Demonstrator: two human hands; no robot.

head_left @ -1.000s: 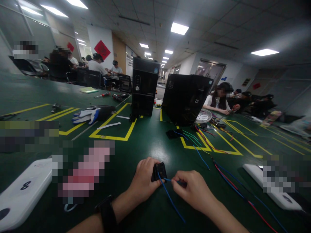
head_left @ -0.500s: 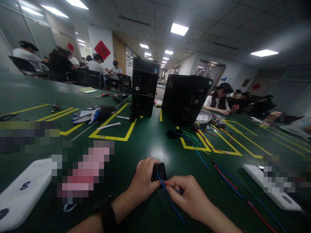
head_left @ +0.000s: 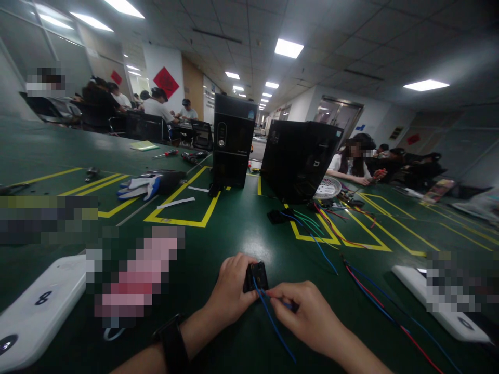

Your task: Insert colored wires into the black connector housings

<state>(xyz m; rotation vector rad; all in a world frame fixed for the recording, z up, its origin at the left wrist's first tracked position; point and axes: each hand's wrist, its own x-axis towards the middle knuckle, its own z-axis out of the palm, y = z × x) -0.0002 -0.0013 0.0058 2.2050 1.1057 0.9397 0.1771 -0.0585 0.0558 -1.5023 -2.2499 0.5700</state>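
Low in the middle of the head view, my left hand (head_left: 232,285) is closed around a small black block with open slots (head_left: 260,275) that looks like a socket or terminal block. A blue wire (head_left: 275,323) runs out of one slot and trails down over the table. Against the block's lower right side, my right hand (head_left: 307,309) pinches blue wire between thumb and fingertips. Whether this is a second wire's end or part of the same one, I cannot tell. The pinched tip is too small to make out.
Two black computer towers (head_left: 233,140) (head_left: 302,158) stand ahead. Red and blue wires (head_left: 384,304) lie at the right, with green ones (head_left: 310,222) farther back. Work gloves (head_left: 142,188) and a screwdriver (head_left: 167,154) lie left. White devices (head_left: 42,306) flank me. A person (head_left: 356,161) sits opposite.
My right fingers have shifted slightly right along the block's edge, still pinching blue wire. My left hand keeps its hold on the block. The whole view has moved a little.
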